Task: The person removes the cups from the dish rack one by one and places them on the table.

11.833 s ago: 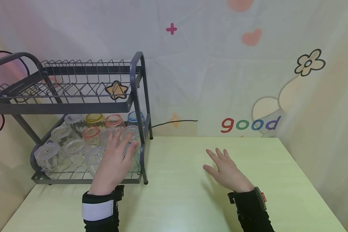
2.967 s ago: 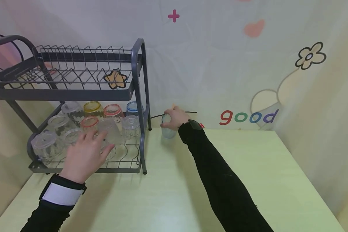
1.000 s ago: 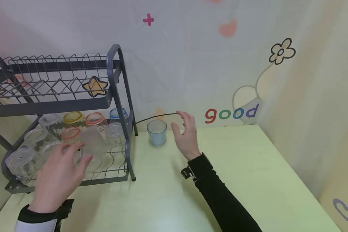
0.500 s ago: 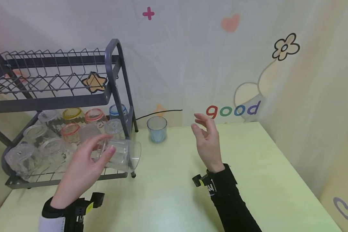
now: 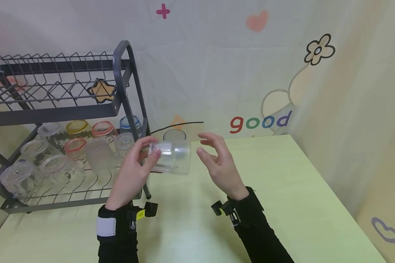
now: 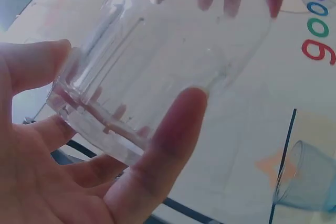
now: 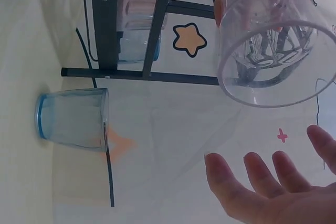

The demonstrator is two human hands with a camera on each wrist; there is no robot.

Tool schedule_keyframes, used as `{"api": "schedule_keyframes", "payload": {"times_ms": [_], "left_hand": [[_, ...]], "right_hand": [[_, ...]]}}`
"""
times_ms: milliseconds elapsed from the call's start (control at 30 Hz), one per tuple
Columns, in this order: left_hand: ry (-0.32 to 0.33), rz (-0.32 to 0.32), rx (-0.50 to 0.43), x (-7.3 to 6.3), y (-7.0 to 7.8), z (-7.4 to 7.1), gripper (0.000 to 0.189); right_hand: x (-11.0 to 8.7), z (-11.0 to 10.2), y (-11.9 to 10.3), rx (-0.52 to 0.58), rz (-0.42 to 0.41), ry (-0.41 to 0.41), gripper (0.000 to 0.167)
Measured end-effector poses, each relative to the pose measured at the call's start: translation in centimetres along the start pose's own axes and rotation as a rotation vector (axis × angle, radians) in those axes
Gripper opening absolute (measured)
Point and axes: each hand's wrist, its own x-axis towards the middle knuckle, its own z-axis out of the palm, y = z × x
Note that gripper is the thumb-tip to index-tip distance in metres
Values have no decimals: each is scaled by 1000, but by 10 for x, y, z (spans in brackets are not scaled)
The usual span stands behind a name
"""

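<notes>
My left hand (image 5: 130, 177) grips a clear glass (image 5: 176, 157) around its base and holds it on its side above the table, mouth toward the right. In the left wrist view the thumb and fingers curl about the thick glass bottom (image 6: 94, 124). My right hand (image 5: 224, 168) is just right of the mouth, fingers loosely bent and holding nothing; a gap shows between it and the glass's rim in the right wrist view. Behind the held glass, a bluish glass (image 7: 73, 119) stands upright on the table, mostly covered in the head view.
At left stands a dark two-tier dish rack (image 5: 52, 116). Several upside-down glasses fill its lower tier, among them a frosted glass (image 5: 100, 155), a yellow-rimmed glass (image 5: 79, 128) and a red-rimmed glass (image 5: 75, 146). A printed curtain (image 5: 197, 73) hangs behind the pale table (image 5: 191, 226).
The bluish glass was set down at the back and the right hand let go of it. The left hand took the clear glass from the rack, turned it sideways and carried it right.
</notes>
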Motion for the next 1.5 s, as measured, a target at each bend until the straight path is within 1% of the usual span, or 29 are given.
{"api": "schedule_keyframes", "payload": {"times_ms": [133,267,367,467,633,767,867,933,1033,1133,1267,1333,1367,1433,1500], "left_hand": [[-18,-3,-86,4,-4,5,40],[-60,-7,-175,6,-8,9,38],[-79,-3,-240,8,-9,15,38],[-85,5,-286,11,-10,23,39],[-98,21,-350,13,-10,33,37],[-125,24,-378,15,-11,39,38],[-139,6,-378,16,-11,41,39],[-145,-2,-361,16,-11,42,39],[-151,-1,-311,17,-12,42,39],[-171,7,-242,17,-13,40,43],[-201,2,-130,16,-16,28,48],[-204,-2,-84,15,-18,19,49],[-202,-3,-70,14,-19,14,49],[-196,-8,-74,12,-20,5,48],[-182,-1,-67,11,-21,-5,48]], "right_hand": [[1,2,0,-17,8,-16,40],[2,2,1,35,29,-59,42],[2,1,0,90,57,-101,45],[1,-3,-1,116,91,-132,50],[1,-8,-1,132,133,-186,67],[1,-11,-3,121,146,-171,70],[-1,-14,-2,119,162,-147,67],[-2,-15,-2,118,172,-138,65],[-2,-17,-1,103,176,-126,63],[-2,-20,-1,97,178,-111,62],[0,-25,0,76,186,-95,62],[1,-27,1,17,184,-80,63],[2,-29,1,-16,183,-72,63],[3,-33,3,-80,184,-53,64],[4,-36,4,-119,191,-36,65]]}}
